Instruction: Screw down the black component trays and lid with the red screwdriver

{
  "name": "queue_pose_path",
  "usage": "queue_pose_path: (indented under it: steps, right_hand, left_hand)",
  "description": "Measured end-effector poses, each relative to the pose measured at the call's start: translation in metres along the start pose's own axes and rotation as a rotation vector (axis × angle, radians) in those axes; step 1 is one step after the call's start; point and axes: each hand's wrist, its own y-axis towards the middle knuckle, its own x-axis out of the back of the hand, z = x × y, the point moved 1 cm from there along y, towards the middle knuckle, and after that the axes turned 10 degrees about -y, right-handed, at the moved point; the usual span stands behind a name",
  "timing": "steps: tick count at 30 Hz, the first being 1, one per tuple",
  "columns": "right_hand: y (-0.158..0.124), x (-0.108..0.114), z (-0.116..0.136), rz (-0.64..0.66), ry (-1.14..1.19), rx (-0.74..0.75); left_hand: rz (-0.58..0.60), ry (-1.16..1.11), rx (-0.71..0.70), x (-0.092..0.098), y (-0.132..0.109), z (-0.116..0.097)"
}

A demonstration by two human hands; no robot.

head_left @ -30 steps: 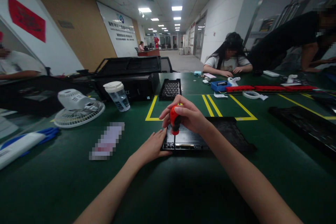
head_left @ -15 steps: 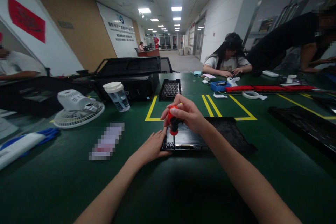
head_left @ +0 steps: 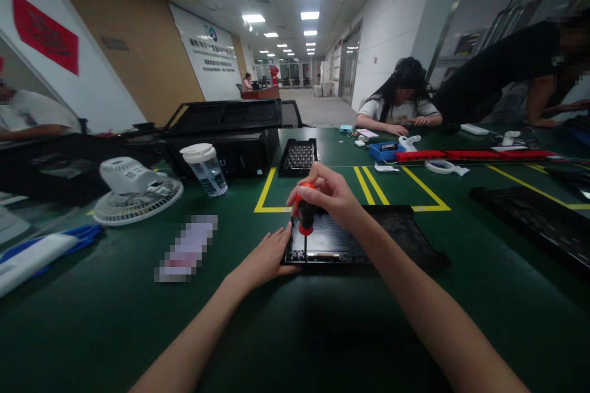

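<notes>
My right hand (head_left: pixel 329 193) is closed around the red and black handle of a screwdriver (head_left: pixel 305 221). The screwdriver stands upright, its dark shaft pointing down at the near left part of a black panel (head_left: pixel 391 233); whether the tip sits on a screw is too small to tell. A metallic strip (head_left: pixel 322 256) runs along the panel's near edge. My left hand (head_left: pixel 270 256) lies open against the panel's left corner, its thumb along the near edge and its fingers stretched up the left side. My right forearm hides part of the panel.
A black tray with small round cells (head_left: pixel 298 156) lies beyond my hands. Left are a lidded water cup (head_left: pixel 205 169), a white fan (head_left: pixel 138 190) and a blurred-out flat item (head_left: pixel 187 249). A blue box (head_left: pixel 386 150) and another black panel (head_left: pixel 530 221) lie right. People sit and lean around.
My right hand has shifted slightly on the screwdriver handle, while my left hand and the panel have stayed put. Across the table, a person's hands have moved apart.
</notes>
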Motion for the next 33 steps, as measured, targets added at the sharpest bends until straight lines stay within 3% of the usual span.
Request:
queue_pose_path:
  steps: [33]
  right_hand:
    - [-0.0018, -0.0047, 0.0020, -0.143, -0.390, -0.017]
  left_hand:
    - [-0.044, -0.004, -0.020, -0.0009, 0.0009, -0.0004]
